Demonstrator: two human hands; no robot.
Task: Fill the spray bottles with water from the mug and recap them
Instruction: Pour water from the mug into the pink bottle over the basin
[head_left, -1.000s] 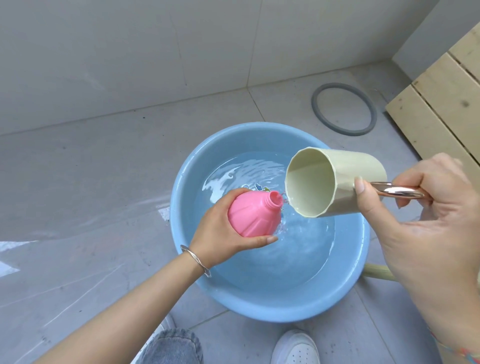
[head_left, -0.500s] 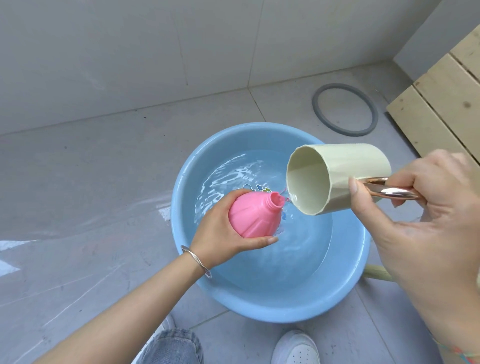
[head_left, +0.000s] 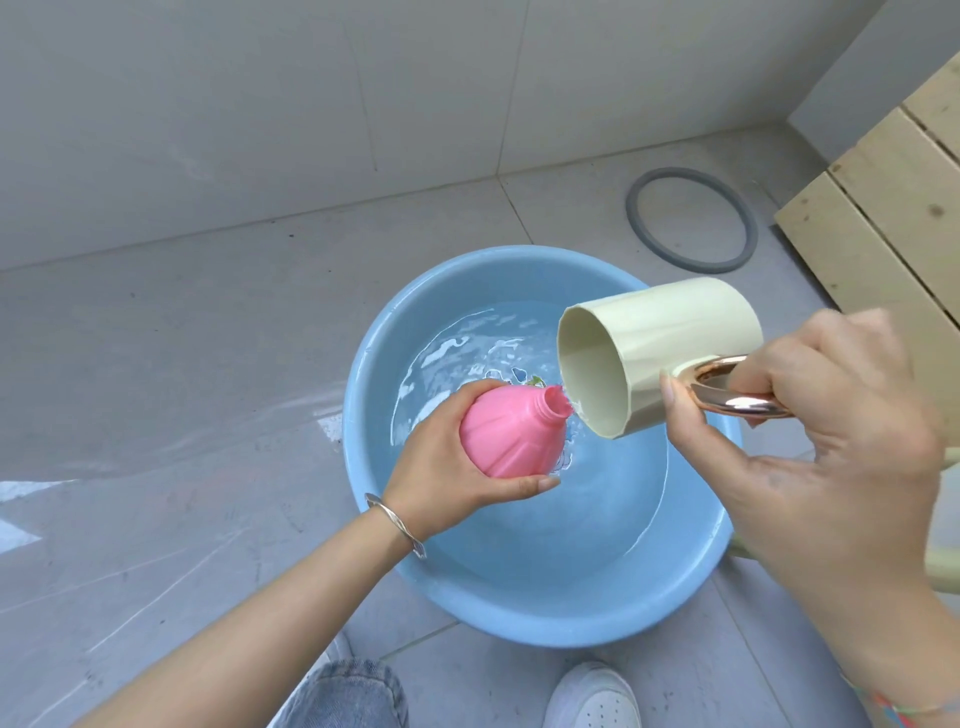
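L hand (head_left: 441, 467) grips pink bottle (head_left: 511, 436) tilted over basin (head_left: 519, 613) to catch spills; R hand (head_left: 810, 441) grasps mug (head_left: 670, 332) handle, pouring.

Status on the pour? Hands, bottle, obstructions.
Left hand grips pink bottle, uncapped, tilted over blue basin. Right hand holds mug by its handle, rim at bottle neck. Nothing between them.
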